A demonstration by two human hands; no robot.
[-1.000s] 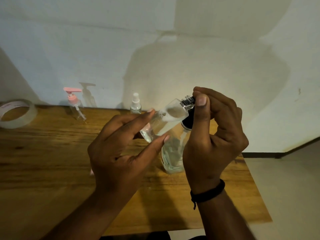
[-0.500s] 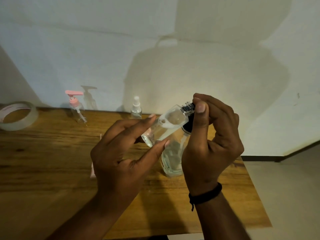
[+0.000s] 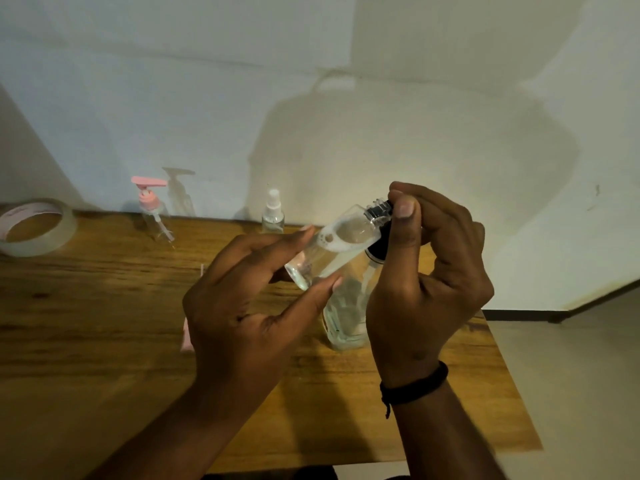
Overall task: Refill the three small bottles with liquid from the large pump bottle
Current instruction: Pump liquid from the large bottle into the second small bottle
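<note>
While the left hand (image 3: 242, 306) pinches the body of a small clear bottle (image 3: 332, 251) between thumb and straight fingers, the right hand (image 3: 426, 268) curls tightly round the bottle's silver-collared cap (image 3: 379, 211) at about one o'clock from the bottle's middle. The bottle is held tilted in the air, base toward seven o'clock, neck toward one o'clock, with liquid and foam showing inside. Whether the cap is being tightened or loosened cannot be told.

The large pump bottle (image 3: 346, 313) stands on the wooden table (image 3: 104, 323) directly below the hands, its dark collar just behind the right thumb. At ten o'clock from the hands, by the wall, stands a pink-pump bottle (image 3: 154, 216), which looks empty; at eleven o'clock, nearer, a white-spray bottle (image 3: 273, 213). A tape roll (image 3: 34, 226) lies at the table's far nine o'clock edge.

The main risk, as I judge it, is spillage: the bottle leans with its neck only slightly up, so a loose or cross-threaded cap would let liquid run over the right fingers. Wet fingers on smooth plastic could then slip, and the light fingertip hold of the left hand gives little margin against twisting force. A dropped bottle could also knock the pump bottle beneath.
</note>
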